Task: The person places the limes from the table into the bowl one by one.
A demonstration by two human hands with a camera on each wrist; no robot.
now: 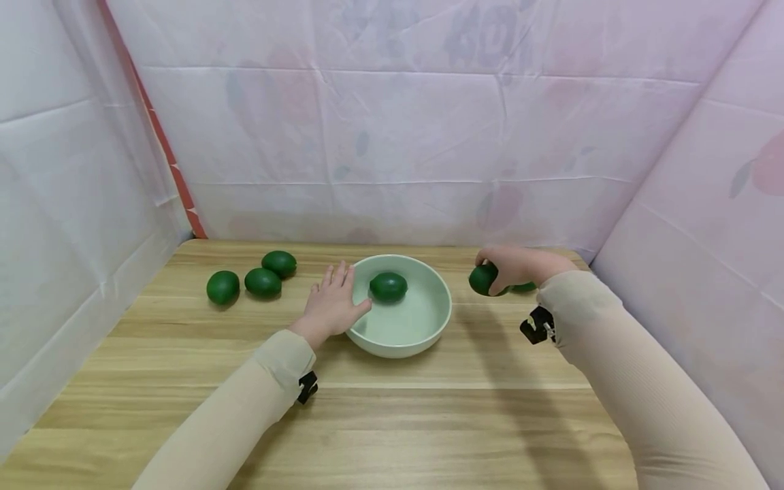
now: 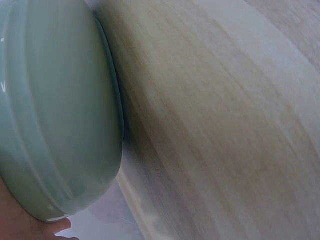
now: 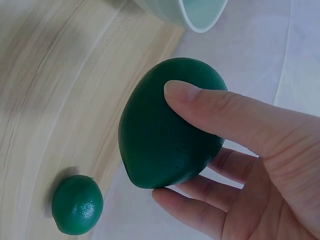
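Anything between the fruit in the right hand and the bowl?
Only bare table between the held green fruit in the right hand and the bowl, per head view.

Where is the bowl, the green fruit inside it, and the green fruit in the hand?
bowl (image 1: 367, 338): head view, front rim.
fruit in the bowl (image 1: 388, 287): head view, its middle.
held fruit (image 3: 157, 135): right wrist view, bare side.

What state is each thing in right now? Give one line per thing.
Bowl: upright on table, one lime inside.
Lime in bowl: lying loose.
Left hand: fingers straight, resting against bowl's rim.
Right hand: grip closed round a lime.
Held lime: held.
Three limes: resting at left.
Lime: on table by right hand.
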